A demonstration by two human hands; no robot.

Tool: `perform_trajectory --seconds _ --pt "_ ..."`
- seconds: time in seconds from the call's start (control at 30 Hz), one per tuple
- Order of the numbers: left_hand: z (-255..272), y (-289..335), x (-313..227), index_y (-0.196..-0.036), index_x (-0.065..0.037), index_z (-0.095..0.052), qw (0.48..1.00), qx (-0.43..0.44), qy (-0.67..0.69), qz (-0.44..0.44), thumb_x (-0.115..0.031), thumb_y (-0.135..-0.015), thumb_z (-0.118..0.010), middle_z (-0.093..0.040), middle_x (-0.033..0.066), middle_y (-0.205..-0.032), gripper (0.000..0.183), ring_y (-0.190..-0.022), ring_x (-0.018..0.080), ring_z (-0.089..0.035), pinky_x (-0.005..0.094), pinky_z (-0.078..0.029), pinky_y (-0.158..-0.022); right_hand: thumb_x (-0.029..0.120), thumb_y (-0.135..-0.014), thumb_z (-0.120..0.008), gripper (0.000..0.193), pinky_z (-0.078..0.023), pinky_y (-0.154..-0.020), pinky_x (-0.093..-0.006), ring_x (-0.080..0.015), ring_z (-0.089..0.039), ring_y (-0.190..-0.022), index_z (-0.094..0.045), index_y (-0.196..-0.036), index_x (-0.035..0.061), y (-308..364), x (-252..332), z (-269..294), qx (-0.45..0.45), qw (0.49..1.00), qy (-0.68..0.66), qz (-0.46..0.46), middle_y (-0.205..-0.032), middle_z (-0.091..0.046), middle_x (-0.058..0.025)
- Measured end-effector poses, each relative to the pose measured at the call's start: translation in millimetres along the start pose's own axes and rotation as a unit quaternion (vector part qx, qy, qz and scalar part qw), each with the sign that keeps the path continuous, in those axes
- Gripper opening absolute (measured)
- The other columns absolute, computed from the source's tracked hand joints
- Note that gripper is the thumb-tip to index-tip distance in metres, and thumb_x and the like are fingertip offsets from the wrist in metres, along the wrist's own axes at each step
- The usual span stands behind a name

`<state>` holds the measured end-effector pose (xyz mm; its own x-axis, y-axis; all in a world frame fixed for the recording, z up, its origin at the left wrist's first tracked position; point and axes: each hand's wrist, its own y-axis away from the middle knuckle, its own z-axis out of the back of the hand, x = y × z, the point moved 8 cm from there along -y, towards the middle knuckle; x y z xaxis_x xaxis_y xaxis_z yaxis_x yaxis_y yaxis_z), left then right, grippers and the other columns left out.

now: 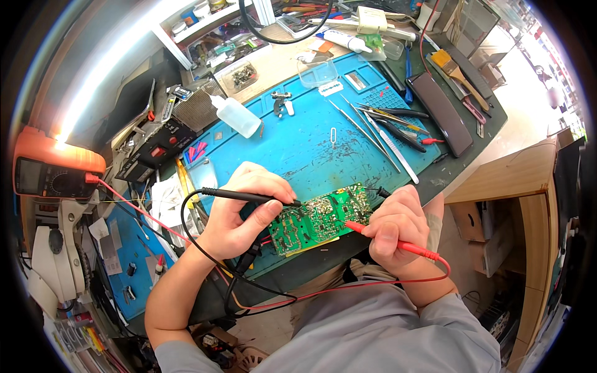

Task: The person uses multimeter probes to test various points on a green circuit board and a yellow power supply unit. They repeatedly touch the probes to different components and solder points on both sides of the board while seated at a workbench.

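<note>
A green circuit board (320, 221) lies near the front edge of the blue work mat (286, 155), its soldered side facing up. My left hand (245, 208) is closed around a black multimeter probe (239, 195), whose tip points at the board's upper middle. In my right hand (398, 233) is a red multimeter probe (398, 244), pinched with its tip at the board's right half. Whether either tip touches metal is too small to tell. Both leads loop below the board toward the left. An orange multimeter (59, 165) stands at the far left, with the red lead plugged in.
Tweezers (367, 133) and pliers (398, 133) lie right of the mat's middle, beside a dark phone (440, 115). A squeeze bottle (236, 117) rests at the back left. A wooden cabinet (535, 211) stands on the right. Loose cables hang near my left forearm.
</note>
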<state>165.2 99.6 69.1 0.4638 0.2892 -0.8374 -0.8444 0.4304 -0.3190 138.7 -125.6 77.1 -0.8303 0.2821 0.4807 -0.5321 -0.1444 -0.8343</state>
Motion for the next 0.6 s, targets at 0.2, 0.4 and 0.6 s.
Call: perform_trajectory --seconds 0.2,0.4,0.6 --pt "0.2 -0.3 -1.4 -0.099 -0.007 -0.066 1.0 0.0 -0.008 -0.004 -0.013 -0.093 -0.064 -0.071 0.0057 -0.101 0.008 -0.095 0.0233 -0.058 0.0373 -0.041 -0.09 0.005 -0.086 -0.058 0.021 -0.036 -0.059 -0.0307 -0.0148 -0.048 -0.054 -0.057 -0.066 0.0121 -0.8 0.6 -0.3 -0.001 1.0 0.001 -0.002 -0.061 -0.059 0.0032" --pt "-0.6 0.6 0.5 -0.097 -0.006 -0.066 1.0 -0.005 0.005 0.01 -0.017 -0.095 -0.063 -0.071 0.0075 -0.1 0.011 -0.094 0.023 -0.055 0.0378 -0.041 -0.09 0.006 -0.086 -0.058 0.021 -0.036 -0.06 -0.0309 -0.0153 -0.048 -0.055 -0.056 -0.066 0.012 -1.2 0.6 -0.5 0.004 1.0 0.003 -0.004 -0.06 -0.059 0.0024" --pt "-0.5 1.3 1.8 -0.095 -0.006 -0.066 1.0 -0.007 0.007 0.013 -0.02 -0.096 -0.063 -0.07 0.0086 -0.099 0.015 -0.094 0.0231 -0.054 0.038 -0.04 -0.09 0.006 -0.087 -0.058 0.022 -0.036 -0.06 -0.0311 -0.0156 -0.048 -0.055 -0.056 -0.066 0.0122 -0.2 -0.2 -1.4 0.006 1.0 0.003 -0.01 -0.06 -0.059 0.0021"
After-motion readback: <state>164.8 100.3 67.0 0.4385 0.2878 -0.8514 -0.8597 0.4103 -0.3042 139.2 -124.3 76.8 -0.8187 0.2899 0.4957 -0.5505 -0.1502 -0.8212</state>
